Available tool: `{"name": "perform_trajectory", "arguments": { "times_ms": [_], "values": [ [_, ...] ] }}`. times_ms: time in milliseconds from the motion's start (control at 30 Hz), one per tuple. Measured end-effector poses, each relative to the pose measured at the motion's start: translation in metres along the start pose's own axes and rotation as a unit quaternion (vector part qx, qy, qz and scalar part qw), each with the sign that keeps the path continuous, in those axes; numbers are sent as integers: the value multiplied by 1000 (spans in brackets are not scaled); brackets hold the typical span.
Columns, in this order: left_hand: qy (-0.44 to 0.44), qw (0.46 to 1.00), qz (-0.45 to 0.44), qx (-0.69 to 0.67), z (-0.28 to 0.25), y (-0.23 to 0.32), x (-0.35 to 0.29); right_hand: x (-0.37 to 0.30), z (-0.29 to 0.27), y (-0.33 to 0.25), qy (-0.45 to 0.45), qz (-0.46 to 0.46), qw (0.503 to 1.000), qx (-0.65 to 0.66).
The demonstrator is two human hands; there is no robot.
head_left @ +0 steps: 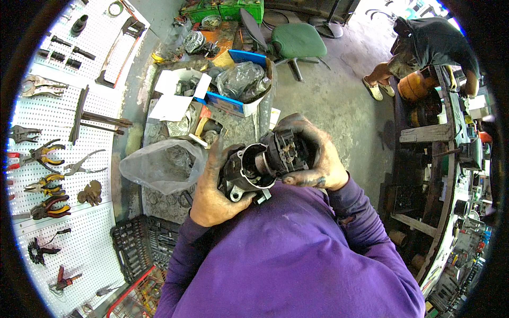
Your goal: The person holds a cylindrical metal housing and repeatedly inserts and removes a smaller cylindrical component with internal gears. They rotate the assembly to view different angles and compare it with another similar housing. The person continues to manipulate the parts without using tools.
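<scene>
In front of my chest, my left hand [212, 196] is wrapped round a grey metal motor housing [236, 172] with a round open mouth and a bolt lug at its lower edge. My right hand [330, 161] grips a black, greasy round motor part [290, 152] from its right side. The two pieces sit against each other at an angle, and part of the housing's dark inside shows between them. A narrower metal ring on the black part lies at the housing's mouth. Both hands are smeared with grease.
Left of the hands is a clear plastic bag [159, 167] beside a bench with boxes of parts [238, 103]. A pegboard [74, 185] with pliers lines the left. A socket set [140, 246] lies below. Beyond stands a green chair [298, 41]; another person [435, 47] bends over the right workbench [448, 114].
</scene>
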State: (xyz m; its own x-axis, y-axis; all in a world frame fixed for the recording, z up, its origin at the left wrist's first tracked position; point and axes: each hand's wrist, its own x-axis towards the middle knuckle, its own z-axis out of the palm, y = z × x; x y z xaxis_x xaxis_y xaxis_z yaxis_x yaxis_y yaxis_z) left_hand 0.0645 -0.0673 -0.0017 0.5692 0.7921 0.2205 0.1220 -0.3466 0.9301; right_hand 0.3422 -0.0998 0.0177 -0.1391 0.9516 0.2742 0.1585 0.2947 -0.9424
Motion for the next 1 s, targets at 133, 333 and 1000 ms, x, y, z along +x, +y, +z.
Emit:
{"name": "perform_trajectory", "arguments": {
  "times_ms": [133, 333, 1000],
  "values": [
    [-2, 1000, 3, 20, -2, 1, 0, 4, -3, -5, -11, -20, 999, -49],
    [5, 1000, -19, 4, -1, 6, 1, 9, 3, -15, -28, -49, 995, -77],
    [-13, 1000, -16, 18, -3, 9, -2, 21, 15, -28, -92, -82, 985, -119]
  ]
}}
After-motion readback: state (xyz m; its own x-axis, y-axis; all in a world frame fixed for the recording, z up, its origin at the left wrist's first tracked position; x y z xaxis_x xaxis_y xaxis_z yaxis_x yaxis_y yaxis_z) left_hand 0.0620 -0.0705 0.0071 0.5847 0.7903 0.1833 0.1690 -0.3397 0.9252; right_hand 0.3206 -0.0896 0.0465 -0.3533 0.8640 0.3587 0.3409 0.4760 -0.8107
